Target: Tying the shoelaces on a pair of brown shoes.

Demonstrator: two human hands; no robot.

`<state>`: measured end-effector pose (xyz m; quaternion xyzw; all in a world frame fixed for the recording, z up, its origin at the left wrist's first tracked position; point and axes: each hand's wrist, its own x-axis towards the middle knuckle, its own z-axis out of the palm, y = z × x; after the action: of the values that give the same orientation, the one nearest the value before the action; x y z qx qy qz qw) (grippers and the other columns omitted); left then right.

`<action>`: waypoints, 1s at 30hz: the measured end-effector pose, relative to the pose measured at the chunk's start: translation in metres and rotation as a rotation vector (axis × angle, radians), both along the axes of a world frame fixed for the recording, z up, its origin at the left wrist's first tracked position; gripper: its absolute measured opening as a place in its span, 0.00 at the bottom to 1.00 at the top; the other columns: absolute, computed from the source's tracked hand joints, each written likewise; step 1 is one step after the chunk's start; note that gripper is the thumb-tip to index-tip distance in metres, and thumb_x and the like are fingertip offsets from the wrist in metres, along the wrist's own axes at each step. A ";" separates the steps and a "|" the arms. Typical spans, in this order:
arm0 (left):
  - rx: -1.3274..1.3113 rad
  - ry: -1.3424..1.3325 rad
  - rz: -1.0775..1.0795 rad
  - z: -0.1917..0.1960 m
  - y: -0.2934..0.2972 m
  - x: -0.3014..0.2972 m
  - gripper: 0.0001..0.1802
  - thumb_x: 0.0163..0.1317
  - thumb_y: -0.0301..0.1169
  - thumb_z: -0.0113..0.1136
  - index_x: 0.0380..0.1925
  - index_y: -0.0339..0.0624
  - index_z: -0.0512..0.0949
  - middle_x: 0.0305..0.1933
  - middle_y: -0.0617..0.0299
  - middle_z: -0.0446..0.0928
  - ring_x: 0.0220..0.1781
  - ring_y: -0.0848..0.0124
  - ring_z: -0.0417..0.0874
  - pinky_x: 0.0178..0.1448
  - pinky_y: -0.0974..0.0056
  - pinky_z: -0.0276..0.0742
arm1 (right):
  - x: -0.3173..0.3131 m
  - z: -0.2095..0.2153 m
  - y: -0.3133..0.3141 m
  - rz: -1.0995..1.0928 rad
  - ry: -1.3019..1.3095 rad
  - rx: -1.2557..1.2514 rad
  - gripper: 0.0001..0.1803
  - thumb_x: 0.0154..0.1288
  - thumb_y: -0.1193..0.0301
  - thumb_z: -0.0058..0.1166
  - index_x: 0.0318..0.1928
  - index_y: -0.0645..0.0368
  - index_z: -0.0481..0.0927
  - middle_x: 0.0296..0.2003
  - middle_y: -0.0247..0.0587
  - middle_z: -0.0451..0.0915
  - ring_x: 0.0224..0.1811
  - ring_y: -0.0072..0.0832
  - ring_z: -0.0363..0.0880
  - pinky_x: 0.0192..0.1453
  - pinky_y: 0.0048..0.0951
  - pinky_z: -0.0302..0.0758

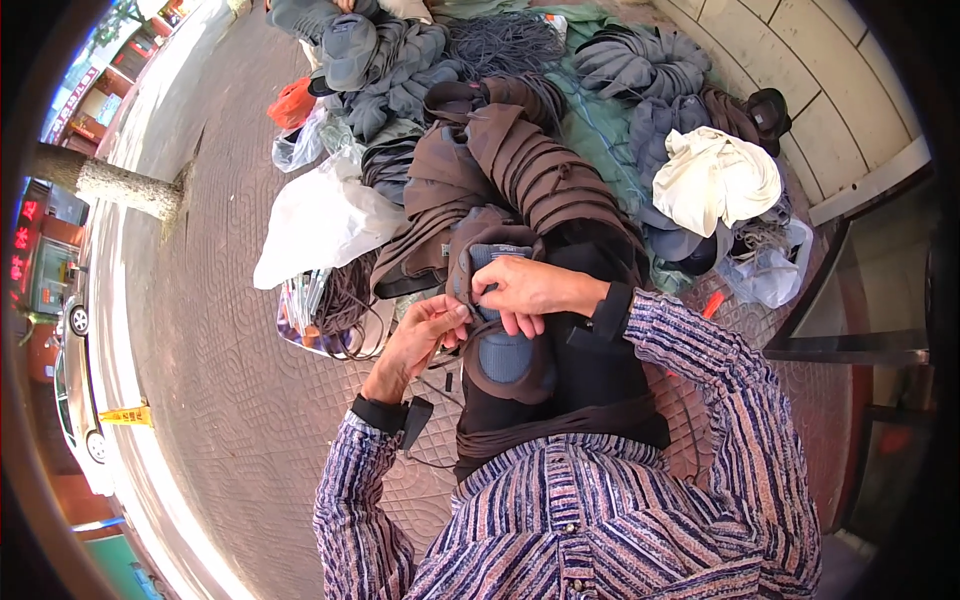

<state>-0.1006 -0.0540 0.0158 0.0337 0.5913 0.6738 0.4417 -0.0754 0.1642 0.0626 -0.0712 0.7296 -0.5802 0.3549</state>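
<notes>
A brown cap [536,385] with a blue-grey inside lies over my lap, its top toward my knees. My left hand [422,335] pinches the cap's left edge between thumb and fingers. Close beside it, my right hand [532,288] is closed on the same edge, its fingers curled over the blue-grey part. Whether a thin cord or needle is between the fingertips is too small to tell. Just beyond, long nested stacks of brown caps [545,170] rest across my legs.
Grey caps [350,50] are piled at the far left, with bundled dark cords [505,42] beside them. A white plastic bag [325,215] and a bag of brown cords [350,300] lie left. Cream caps [715,185] sit right, near a tiled wall [800,60].
</notes>
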 end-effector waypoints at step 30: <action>0.397 -0.427 0.537 0.035 0.031 0.065 0.18 0.63 0.28 0.57 0.53 0.34 0.72 0.41 0.63 0.79 0.43 0.72 0.78 0.46 0.69 0.75 | 0.096 -0.098 0.207 -1.596 0.256 -0.961 0.08 0.65 0.79 0.50 0.42 0.73 0.74 0.45 0.51 0.77 0.48 0.37 0.79 0.55 0.29 0.79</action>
<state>-0.0360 -0.0233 0.0505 -0.1780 0.3323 0.8585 0.3478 0.0206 0.3712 -0.0350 0.2477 0.2787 -0.8787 -0.2981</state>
